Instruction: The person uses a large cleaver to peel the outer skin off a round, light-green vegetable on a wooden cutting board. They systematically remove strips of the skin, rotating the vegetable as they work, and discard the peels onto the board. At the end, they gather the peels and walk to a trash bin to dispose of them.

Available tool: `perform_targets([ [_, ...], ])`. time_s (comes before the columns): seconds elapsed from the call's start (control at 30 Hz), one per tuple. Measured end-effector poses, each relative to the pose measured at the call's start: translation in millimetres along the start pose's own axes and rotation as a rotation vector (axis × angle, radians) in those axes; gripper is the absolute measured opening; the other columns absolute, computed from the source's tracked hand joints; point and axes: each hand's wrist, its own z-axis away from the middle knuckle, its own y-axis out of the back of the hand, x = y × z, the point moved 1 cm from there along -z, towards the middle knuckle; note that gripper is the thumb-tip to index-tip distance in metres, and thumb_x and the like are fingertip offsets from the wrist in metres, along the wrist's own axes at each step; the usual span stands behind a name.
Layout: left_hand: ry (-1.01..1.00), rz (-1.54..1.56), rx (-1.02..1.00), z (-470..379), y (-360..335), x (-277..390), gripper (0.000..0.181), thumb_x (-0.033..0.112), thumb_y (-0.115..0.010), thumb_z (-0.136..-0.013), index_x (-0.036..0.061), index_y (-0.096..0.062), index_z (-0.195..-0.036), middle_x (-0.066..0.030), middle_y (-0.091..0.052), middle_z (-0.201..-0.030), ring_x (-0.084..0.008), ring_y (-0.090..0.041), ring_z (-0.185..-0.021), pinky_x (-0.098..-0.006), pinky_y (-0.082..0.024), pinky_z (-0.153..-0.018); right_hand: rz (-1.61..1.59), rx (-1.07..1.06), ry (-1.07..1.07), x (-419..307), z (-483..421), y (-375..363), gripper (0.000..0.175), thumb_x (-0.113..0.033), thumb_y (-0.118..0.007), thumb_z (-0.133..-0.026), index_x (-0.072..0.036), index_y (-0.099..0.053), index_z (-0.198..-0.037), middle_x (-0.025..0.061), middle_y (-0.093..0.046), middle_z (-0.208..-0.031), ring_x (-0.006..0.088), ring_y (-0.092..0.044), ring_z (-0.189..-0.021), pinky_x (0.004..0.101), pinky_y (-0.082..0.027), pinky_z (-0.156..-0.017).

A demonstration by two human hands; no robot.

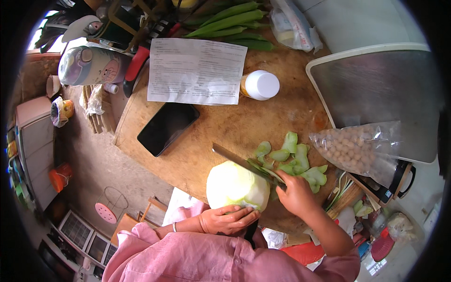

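Note:
A large, pale, round vegetable [232, 185], mostly peeled with a few green patches, sits at the near edge of the wooden table [225, 130]. My left hand [230, 219] presses against its near side, fingers spread over the lower surface. In my right hand [297, 194] is a kitchen knife [232, 156], its blade lying along the vegetable's upper right side and pointing to the upper left. A green strip of peel [264, 169] rests against the blade. Beyond the right hand lie several pieces of thick green peel [299, 157] in a loose heap.
A black smartphone [168, 128], a printed sheet [197, 70] and a white-capped bottle [262, 85] lie farther back. Okra pods [229, 21] lie at the far edge. To the right are a plastic bag of round beige items [347, 146] and a white-rimmed board [380, 88].

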Motion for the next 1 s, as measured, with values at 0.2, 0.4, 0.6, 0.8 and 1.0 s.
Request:
perform_targets([
  [0.2, 0.025, -0.008, 0.024, 0, -4, 1, 0.034, 0.017, -0.054, -0.089, 0.0203, -0.068, -0.120, 0.0066, -0.059, -0.126, -0.0068, -0.057, -0.113, -0.0265, -0.039, -0.101, -0.089, -0.097, 0.014, 12, -37, -8, 0.030, -0.011, -0.062, -0.083, 0.001, -0.064, -0.110, 0.0257, -0.066, -0.085, 0.0437, -0.064, -0.078, 0.0494, -0.051, -0.069],
  [0.4, 0.023, 0.007, 0.027, 2, -5, 3, 0.030, 0.026, -0.069, -0.085, 0.0234, -0.071, -0.115, 0.0080, -0.060, -0.127, -0.0088, -0.056, -0.113, -0.0291, -0.038, -0.101, -0.492, 0.211, -0.155, 38, 19, -41, 0.024, -0.008, -0.059, -0.088, 0.002, -0.065, -0.109, 0.0091, -0.056, -0.068, 0.0143, -0.050, -0.064, 0.0347, -0.044, -0.060],
  [0.6, 0.008, 0.003, 0.002, 2, -6, 3, 0.028, 0.028, -0.070, -0.084, 0.0259, -0.072, -0.112, 0.0070, -0.061, -0.126, -0.0091, -0.059, -0.109, -0.0299, -0.037, -0.099, -0.226, 0.219, -0.022, 30, 88, -32, 0.050, -0.010, -0.068, -0.078, -0.010, -0.060, -0.128, 0.0151, -0.069, -0.082, 0.0340, -0.068, -0.069, 0.0438, -0.054, -0.062],
  [0.8, -0.015, 0.017, -0.037, 4, -6, 2, 0.027, 0.029, -0.070, -0.083, 0.0255, -0.072, -0.109, 0.0060, -0.062, -0.125, -0.0102, -0.061, -0.108, -0.0319, -0.036, -0.100, -0.178, 0.199, -0.030, 30, 91, -59, 0.066, -0.004, -0.072, -0.071, -0.015, -0.054, -0.135, 0.0154, -0.069, -0.085, 0.0364, -0.067, -0.071, 0.0457, -0.053, -0.063],
  [1.0, 0.000, 0.005, -0.049, 7, -7, 6, 0.026, 0.029, -0.071, -0.081, 0.0255, -0.073, -0.107, 0.0050, -0.063, -0.124, -0.0110, -0.061, -0.104, -0.0319, -0.037, -0.098, -0.123, 0.308, -0.008, 29, 63, -76, 0.062, -0.007, -0.071, -0.073, -0.014, -0.056, -0.133, 0.0152, -0.066, -0.073, 0.0378, -0.063, -0.062, 0.0460, -0.051, -0.057],
])
